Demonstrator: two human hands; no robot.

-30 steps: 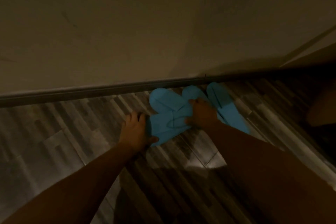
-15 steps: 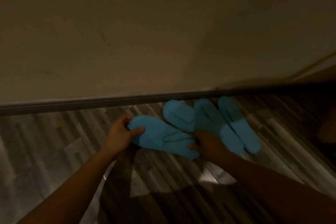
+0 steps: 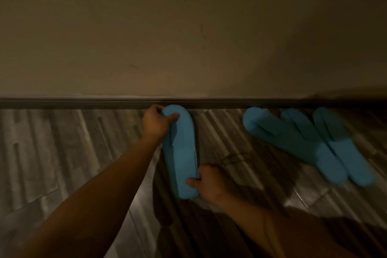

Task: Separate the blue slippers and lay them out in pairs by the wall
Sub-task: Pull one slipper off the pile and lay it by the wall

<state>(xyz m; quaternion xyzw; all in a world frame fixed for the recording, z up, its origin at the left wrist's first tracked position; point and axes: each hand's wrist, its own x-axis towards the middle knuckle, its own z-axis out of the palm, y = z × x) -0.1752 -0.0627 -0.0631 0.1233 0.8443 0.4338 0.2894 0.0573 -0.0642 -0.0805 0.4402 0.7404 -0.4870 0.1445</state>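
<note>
One blue slipper lies on the wooden floor with its toe against the dark skirting board. My left hand grips its toe end, thumb across the top. At its heel, my right hand holds it with thumb and fingers. To the right, three more blue slippers lie together at a slant, overlapping: the left one, the middle one and the right one. Their toes point at the wall.
A plain beige wall rises above the skirting board. The floor is grey-brown striped wood planks, dimly lit. A dark shadowed corner sits at the far right by the skirting.
Both hands carried one slipper left, away from the other three, and turned it so its toe points at the skirting board. The view swung left too.
</note>
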